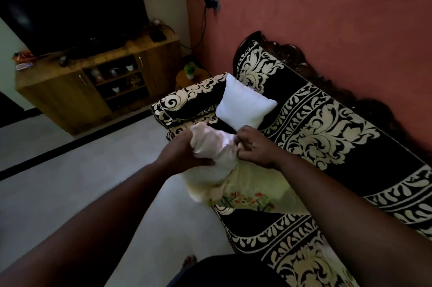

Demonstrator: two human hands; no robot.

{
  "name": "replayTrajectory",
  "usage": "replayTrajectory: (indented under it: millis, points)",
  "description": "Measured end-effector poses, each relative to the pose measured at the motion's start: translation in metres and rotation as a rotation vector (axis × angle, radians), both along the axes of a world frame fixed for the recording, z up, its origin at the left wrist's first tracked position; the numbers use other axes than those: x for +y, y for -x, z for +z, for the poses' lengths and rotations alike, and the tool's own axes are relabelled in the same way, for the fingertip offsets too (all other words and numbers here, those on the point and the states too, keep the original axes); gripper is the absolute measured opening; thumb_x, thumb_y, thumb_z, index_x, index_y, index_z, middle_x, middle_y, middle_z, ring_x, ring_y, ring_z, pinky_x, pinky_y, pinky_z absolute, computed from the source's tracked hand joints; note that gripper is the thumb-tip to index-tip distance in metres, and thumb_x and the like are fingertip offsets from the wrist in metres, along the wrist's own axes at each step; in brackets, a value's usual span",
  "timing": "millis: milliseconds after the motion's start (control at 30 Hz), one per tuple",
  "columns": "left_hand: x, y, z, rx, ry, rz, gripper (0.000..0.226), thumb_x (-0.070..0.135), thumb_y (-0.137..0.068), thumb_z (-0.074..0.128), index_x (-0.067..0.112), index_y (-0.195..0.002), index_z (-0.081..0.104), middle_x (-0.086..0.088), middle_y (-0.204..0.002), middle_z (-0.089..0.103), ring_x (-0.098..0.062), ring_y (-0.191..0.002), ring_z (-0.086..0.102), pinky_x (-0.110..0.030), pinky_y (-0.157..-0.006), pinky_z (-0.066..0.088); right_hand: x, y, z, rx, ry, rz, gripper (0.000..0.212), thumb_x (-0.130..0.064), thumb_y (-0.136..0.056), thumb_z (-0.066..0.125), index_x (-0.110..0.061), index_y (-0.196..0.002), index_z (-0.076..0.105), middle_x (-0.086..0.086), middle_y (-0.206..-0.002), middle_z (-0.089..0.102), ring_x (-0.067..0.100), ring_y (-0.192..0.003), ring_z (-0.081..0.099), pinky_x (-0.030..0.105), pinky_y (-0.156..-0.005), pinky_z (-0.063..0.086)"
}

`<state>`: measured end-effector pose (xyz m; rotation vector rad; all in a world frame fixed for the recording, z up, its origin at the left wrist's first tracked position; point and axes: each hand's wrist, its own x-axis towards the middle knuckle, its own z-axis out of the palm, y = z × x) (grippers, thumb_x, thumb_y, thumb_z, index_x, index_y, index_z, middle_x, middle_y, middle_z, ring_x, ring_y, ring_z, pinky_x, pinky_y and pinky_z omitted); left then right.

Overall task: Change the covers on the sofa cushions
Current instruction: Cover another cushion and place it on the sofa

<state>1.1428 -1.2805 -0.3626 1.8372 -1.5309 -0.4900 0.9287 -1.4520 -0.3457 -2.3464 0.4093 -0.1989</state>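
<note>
Gripping from both sides, the two hands hold a bunched pale cushion (211, 146) above the front edge of the sofa (327, 137); the left hand (181, 154) has its fingers curled round the cushion's left end, squeezing it; the right hand (253, 146) pinches a fold of the pale cloth at the cushion's right end, fingers bent tight. Below the cushion, a cream cover with a flower print (259, 193) lies on the seat, its upper part hidden under the bundle; whether it is touching the cushion's lower end is hard to tell. A bare white cushion (244, 104) leans in the corner of the sofa, against the armrest and just behind the hands. The sofa wears a black throw with a cream leaf pattern and stands along a reddish wall (304, 6). Across the pale floor (70, 170), a wooden cabinet (70, 97) carries a dark television (70, 1); a small green plant (189, 70) sits on a round stand beside the sofa arm.
</note>
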Motion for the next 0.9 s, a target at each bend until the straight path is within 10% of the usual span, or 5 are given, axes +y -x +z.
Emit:
replayTrajectory:
  millis: [167,300,467,700,900]
  points:
    - [-0.004,0.045,-0.018,0.37,0.064,0.384,0.044,0.046,-0.07,0.086,0.026,-0.108,0.073,0.012,-0.097,0.075,-0.002,-0.091,0.071,-0.034,-0.079,0.058,0.01,-0.001,-0.021,-0.004,0.38,-0.479,0.044,-0.043,-0.081,0.055,-0.018,-0.117,0.054,0.008,-0.12,0.05,0.031,-0.105,0.054,0.043,-0.087,0.049]
    - [0.003,0.062,-0.027,0.702,0.197,0.451,0.033,0.008,-0.085,0.08,0.02,-0.115,0.071,-0.001,-0.111,0.075,-0.019,-0.105,0.071,-0.045,-0.091,0.057,0.057,0.018,-0.065,0.252,0.139,-0.68,0.049,-0.054,-0.092,0.054,-0.018,-0.126,0.052,0.01,-0.122,0.055,0.033,-0.107,0.057,0.043,-0.083,0.051]
    - [0.007,0.077,-0.035,0.906,0.181,0.594,0.034,0.013,-0.084,0.078,0.023,-0.116,0.07,-0.006,-0.112,0.075,-0.024,-0.106,0.071,-0.05,-0.097,0.055,0.073,0.022,-0.082,0.245,0.031,-0.712,0.039,-0.039,-0.096,0.057,-0.023,-0.132,0.057,0.008,-0.124,0.062,0.031,-0.112,0.059,0.04,-0.086,0.052]
    - [0.013,0.1,-0.041,0.947,0.174,0.713,0.034,0.014,-0.084,0.077,0.017,-0.117,0.07,-0.006,-0.113,0.075,-0.024,-0.107,0.07,-0.043,-0.097,0.054,0.078,0.018,-0.081,0.14,0.409,-0.703,0.024,-0.046,-0.091,0.052,-0.024,-0.091,0.062,0.001,-0.098,0.058,0.029,-0.093,0.058,0.04,-0.071,0.046]
    - [0.014,0.108,-0.035,0.923,0.216,0.725,0.029,0.001,-0.086,0.074,0.022,-0.105,0.07,0.007,-0.099,0.077,-0.014,-0.095,0.072,-0.02,-0.076,0.055,0.086,0.019,-0.089,0.272,0.486,-0.708,0.035,-0.042,-0.086,0.064,-0.021,-0.113,0.057,0.007,-0.109,0.059,0.03,-0.091,0.06,0.044,-0.074,0.048]
